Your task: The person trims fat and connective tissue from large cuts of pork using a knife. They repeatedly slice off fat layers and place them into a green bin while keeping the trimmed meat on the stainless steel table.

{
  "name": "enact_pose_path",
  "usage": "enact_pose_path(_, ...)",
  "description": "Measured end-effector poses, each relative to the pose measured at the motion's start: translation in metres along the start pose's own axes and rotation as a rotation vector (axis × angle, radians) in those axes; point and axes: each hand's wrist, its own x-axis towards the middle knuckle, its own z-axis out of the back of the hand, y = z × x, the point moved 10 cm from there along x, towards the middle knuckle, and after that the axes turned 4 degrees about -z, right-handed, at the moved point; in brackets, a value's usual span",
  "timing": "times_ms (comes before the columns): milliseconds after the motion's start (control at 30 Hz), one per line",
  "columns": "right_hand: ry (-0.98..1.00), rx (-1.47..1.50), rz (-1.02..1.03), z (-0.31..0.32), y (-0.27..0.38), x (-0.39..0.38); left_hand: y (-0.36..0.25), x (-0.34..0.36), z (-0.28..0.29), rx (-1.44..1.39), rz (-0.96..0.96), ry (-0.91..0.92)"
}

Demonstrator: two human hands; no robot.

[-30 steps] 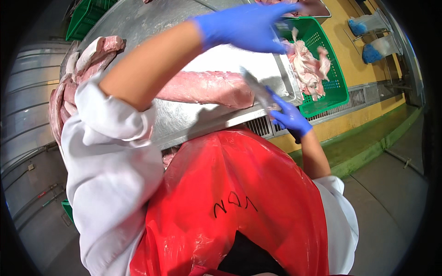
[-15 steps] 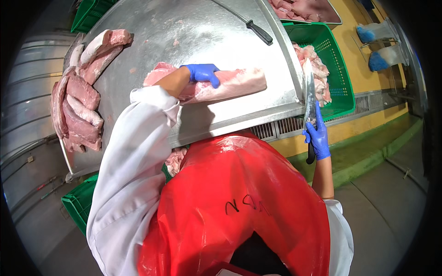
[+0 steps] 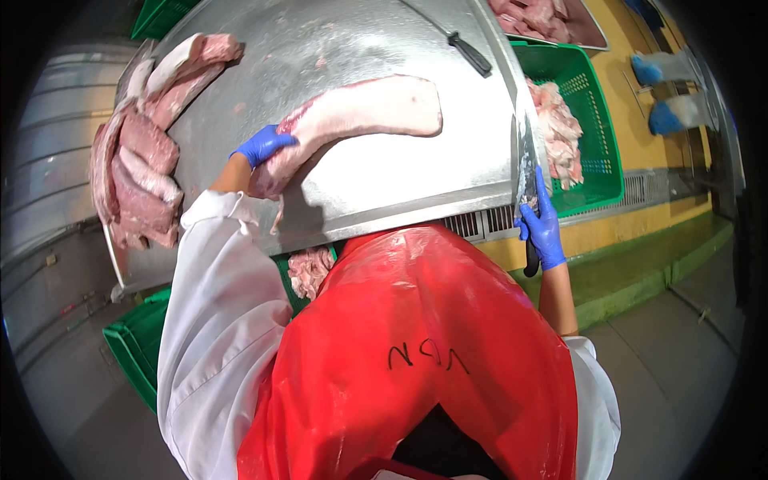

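Item 1: one long meat slab [image 3: 368, 104], pale face up, bowed, on the counter [image 3: 264, 76], mid-way across and well clear of the far edge; its narrow pink end lies toward the near left.
Item 2: left hand [image 3: 264, 146], fingers clamped on the slab's left end.
Item 3: right hand [image 3: 544, 228], fingers closed round the handle of a knife [image 3: 524, 164]; blade upright at the counter's right edge, apart from the slab.
Item 4: green crate [image 3: 604, 176], just beyond the right edge, holding pale scraps [image 3: 556, 132].
Item 5: meat pieces [image 3: 144, 176], heaped along the left edge; whether finished or waiting, I cannot tell.
Item 6: black-handled rod [image 3: 470, 54], near the far right corner.

Progress, in my judgement: part way. Scraps are already crated; the slab's pale face looks whole, no cut under way, so knife work on this piece seems left.

Changes from half a second ago: slab turned, pink side then upward; its right end now farther from the near and right edges; left hand shifted from its middle to its left end.
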Motion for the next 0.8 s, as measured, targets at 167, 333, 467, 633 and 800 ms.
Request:
enact_pose_path(167, 0.081, -0.094, 0.044, -0.026, 0.025, 0.018, 0.098, -0.052, -0.027, -0.476, 0.218, -0.184)
enact_pose_path(333, 0.092, -0.066, 0.035, -0.029, 0.013, 0.023, 0.004, -0.099, -0.161, -1.310, 0.336, -0.053)
enact_pose_path(467, 0.036, -0.060, 0.034, -0.024, 0.016, 0.036, -0.116, -0.100, -0.188, -0.558, -0.133, 0.222)
enact_pose_path(633, -0.041, -0.071, 0.101, -0.007, 0.033, 0.065, -0.232, -0.032, -0.113, 0.863, -0.699, -0.600)
enact_pose_path(800, -0.106, -0.156, 0.211, 0.004, 0.046, 0.057, -0.205, 0.004, -0.102, 0.752, -0.442, -0.346)
